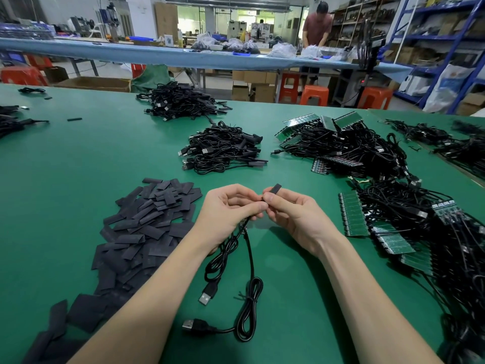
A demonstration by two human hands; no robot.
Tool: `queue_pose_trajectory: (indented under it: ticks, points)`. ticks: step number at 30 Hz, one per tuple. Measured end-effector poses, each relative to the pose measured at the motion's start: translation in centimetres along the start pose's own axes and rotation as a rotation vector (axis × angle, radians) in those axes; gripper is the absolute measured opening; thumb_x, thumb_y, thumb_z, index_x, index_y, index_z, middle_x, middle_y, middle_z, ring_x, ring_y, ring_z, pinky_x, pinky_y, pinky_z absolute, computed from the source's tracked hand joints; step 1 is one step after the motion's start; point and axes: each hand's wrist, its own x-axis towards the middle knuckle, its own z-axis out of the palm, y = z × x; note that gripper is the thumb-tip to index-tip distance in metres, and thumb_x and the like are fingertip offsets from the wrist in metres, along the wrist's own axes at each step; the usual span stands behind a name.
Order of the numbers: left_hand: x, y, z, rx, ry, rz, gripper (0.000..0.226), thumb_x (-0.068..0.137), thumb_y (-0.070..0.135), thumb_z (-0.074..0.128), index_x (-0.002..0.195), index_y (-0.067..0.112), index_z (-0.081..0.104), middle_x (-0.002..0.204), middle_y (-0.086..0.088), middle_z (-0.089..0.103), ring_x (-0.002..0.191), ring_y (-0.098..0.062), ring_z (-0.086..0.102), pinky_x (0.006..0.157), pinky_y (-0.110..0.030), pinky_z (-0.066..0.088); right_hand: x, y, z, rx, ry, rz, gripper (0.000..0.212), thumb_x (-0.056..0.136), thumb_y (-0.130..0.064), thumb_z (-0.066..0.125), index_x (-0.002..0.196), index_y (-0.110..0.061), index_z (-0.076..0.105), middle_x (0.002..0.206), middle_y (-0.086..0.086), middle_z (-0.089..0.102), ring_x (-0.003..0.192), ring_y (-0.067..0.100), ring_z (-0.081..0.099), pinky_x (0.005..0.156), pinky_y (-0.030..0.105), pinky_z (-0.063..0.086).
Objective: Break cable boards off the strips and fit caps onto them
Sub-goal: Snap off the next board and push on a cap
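Over the green counter (78, 158) two bare hands meet near the middle. The right hand (294, 216) pinches a small black cap (275, 189) between thumb and fingers, its far end sticking up. The left hand (231, 208) curls round black cables (236, 258) that hang down to the counter, their plugs (207, 294) lying near. The cap touches the left fingertips. A heap of flat black caps (147, 227) spreads to the left. Far of the hands sits a bundle of finished cables (223, 151), another pile (181, 101) beyond it. To the right lie tangled cables with green board strips (354, 214).
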Motion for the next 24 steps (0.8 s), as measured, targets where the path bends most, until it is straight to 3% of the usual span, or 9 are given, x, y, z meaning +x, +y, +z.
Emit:
queue_pose_trajectory:
  ticks: [3,7,10,13,24]
  points:
    - [0.0,0.1,0.1,-0.034,0.006,-0.011,0.014,0.067,0.017,0.086,0.078,0.017,0.076,0.073,-0.016,0.074,0.064,-0.019,0.072,0.062,-0.022,0.056,-0.1,0.1,0.3,-0.029,0.001,-0.026,0.017,0.074,-0.018,0.081,0.09,-0.012,0.079,0.085,0.006,0.074,0.066,0.009,0.066,0.067,0.016,0.056]
    - [0.2,0.2,0.3,-0.113,-0.011,-0.062,0.017,0.065,0.015,0.085,0.08,0.014,0.076,0.078,-0.017,0.075,0.067,-0.02,0.072,0.065,-0.022,0.056,-0.1,-0.1,0.6,0.015,0.069,-0.178,0.038,0.071,-0.019,0.081,0.108,-0.017,0.073,0.096,0.012,0.077,0.074,0.015,0.07,0.077,0.025,0.058]
    - [0.2,0.2,0.2,-0.12,-0.019,-0.085,0.021,0.064,0.015,0.085,0.083,0.012,0.076,0.083,-0.018,0.075,0.071,-0.022,0.073,0.068,-0.023,0.057,0.0,0.0,0.9,0.031,0.114,-0.241,0.031,0.073,-0.018,0.079,0.104,-0.02,0.077,0.097,0.012,0.077,0.076,0.015,0.07,0.074,0.022,0.056]
    - [0.2,0.2,0.2,-0.129,-0.006,-0.08,0.019,0.065,0.015,0.085,0.082,0.013,0.078,0.085,-0.021,0.076,0.074,-0.024,0.075,0.069,-0.023,0.057,-0.1,0.3,1.3,0.038,0.142,-0.247,0.023,0.073,-0.019,0.079,0.095,-0.02,0.08,0.096,0.011,0.077,0.08,0.017,0.07,0.075,0.022,0.057]
    - [0.1,0.1,0.2,-0.082,0.027,-0.056,0.019,0.064,0.022,0.087,0.079,0.014,0.078,0.082,-0.019,0.076,0.07,-0.021,0.074,0.066,-0.022,0.057,0.2,0.8,1.5,0.079,0.181,-0.207,0.03,0.071,-0.018,0.079,0.101,-0.014,0.077,0.091,0.01,0.076,0.072,0.014,0.068,0.074,0.023,0.058]
